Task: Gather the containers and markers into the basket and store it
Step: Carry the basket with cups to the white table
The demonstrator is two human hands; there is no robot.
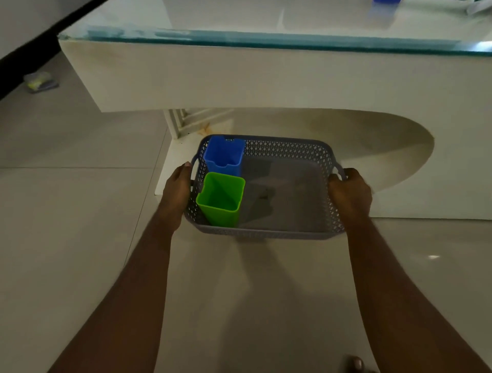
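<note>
A grey perforated basket [290, 150] hangs low in front of me, held by both handles. My left hand [175, 191] grips its left handle and my right hand [350, 195] grips its right handle. Inside, along the left wall, a blue square container [223, 155] stands at the far end and a green square container [221, 198] at the near end. Both containers look empty. The right part of the basket floor is bare. I see no markers in the basket.
A white table with a glass top [266, 42] stands just beyond the basket, its white base plate [399, 165] on the tiled floor beneath. A blue object [386, 2] sits at the table's far edge. A small packet [40, 81] lies on the floor at left.
</note>
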